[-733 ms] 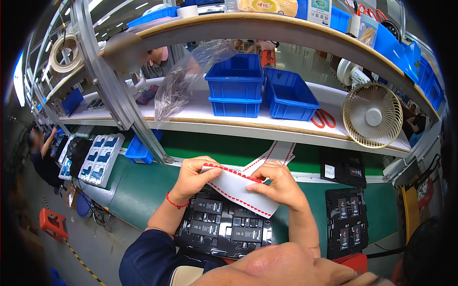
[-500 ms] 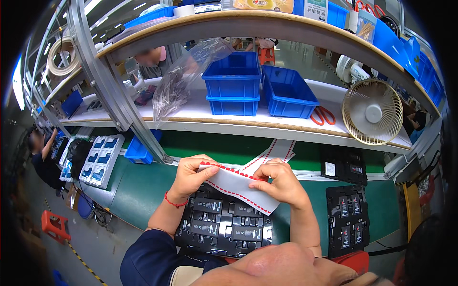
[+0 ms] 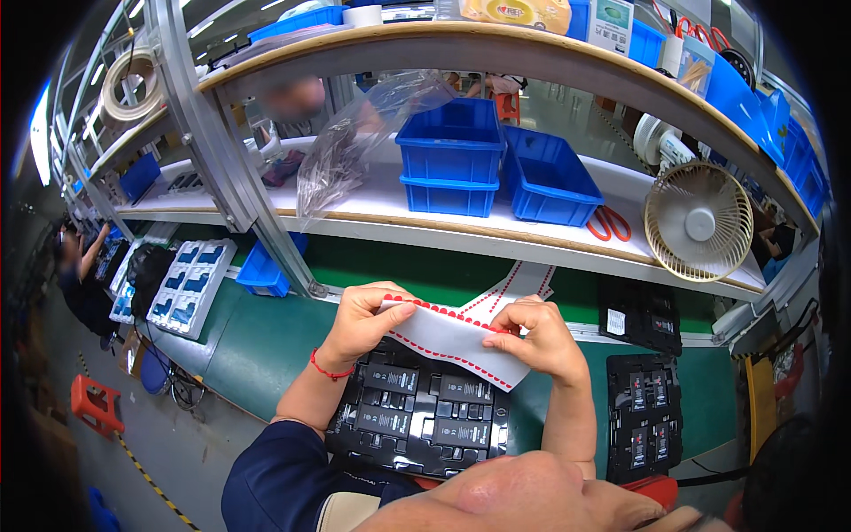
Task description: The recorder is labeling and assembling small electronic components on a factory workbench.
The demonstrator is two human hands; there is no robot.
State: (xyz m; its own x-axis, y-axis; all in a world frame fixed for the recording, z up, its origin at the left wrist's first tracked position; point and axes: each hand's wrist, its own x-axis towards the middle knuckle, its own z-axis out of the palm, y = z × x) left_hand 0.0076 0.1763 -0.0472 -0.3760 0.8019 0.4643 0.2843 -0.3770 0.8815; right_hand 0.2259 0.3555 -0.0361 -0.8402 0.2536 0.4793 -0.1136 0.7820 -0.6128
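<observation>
A white strip (image 3: 448,340) with rows of small red rounded tabs along both long edges is stretched between my hands. My left hand (image 3: 370,321) pinches its upper left corner between thumb and fingers. Near the right end, my right hand (image 3: 536,337) grips the upper edge the same way. Below the strip lies a black plastic tray (image 3: 424,410) holding several flat black batteries (image 3: 384,420); the strip and my left arm cover part of it. Behind my right hand, more white strips with red tabs (image 3: 514,288) rest on the green bench.
Another black tray of batteries (image 3: 644,417) lies to the right, with a further tray (image 3: 640,310) behind it. Blue bins (image 3: 450,160), red-handled scissors (image 3: 610,223) and a fan (image 3: 698,222) occupy the shelf. A white tray (image 3: 188,285) sits at left. A person (image 3: 75,275) works far left.
The strip's right end has lifted slightly and the strip is held a little flatter. Both hands keep their pinch. The whole view has shifted a little.
</observation>
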